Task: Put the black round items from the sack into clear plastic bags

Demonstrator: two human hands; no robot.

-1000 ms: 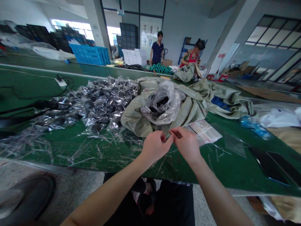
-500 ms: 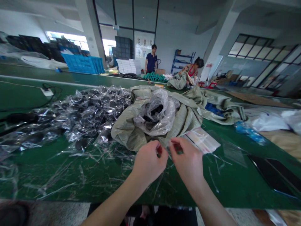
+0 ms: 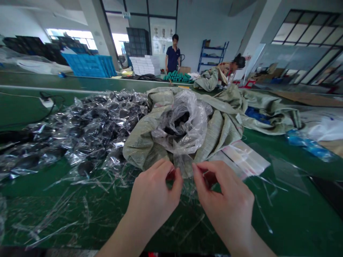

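Between my hands stands a small clear plastic bag (image 3: pixel 183 165), hard to see against the sack behind it. My left hand (image 3: pixel 157 194) pinches its left edge between thumb and forefinger. Its right edge is pinched by my right hand (image 3: pixel 225 196). Just beyond is a grey-green woven sack (image 3: pixel 139 142) with a clear plastic liner (image 3: pixel 198 132) folded open, and dark items (image 3: pixel 178 125) lie inside the liner. On the left spreads a heap of dark rounded items in clear wrapping (image 3: pixel 93 121). A stack of flat clear bags (image 3: pixel 245 159) lies right of the sack.
Thin plastic strips (image 3: pixel 50 214) litter the green table (image 3: pixel 107 214). At the right lie a dark flat device (image 3: pixel 328 192), blue plastic film (image 3: pixel 311 144) and another sack (image 3: pixel 284 117). Two people (image 3: pixel 173 53) are across the table, beside green rolls (image 3: pixel 175 76) and a blue crate (image 3: pixel 89 65).
My hands have moved a little apart, and the clear bag now shows upright between them. The camera view has tipped down and come closer to the sack.
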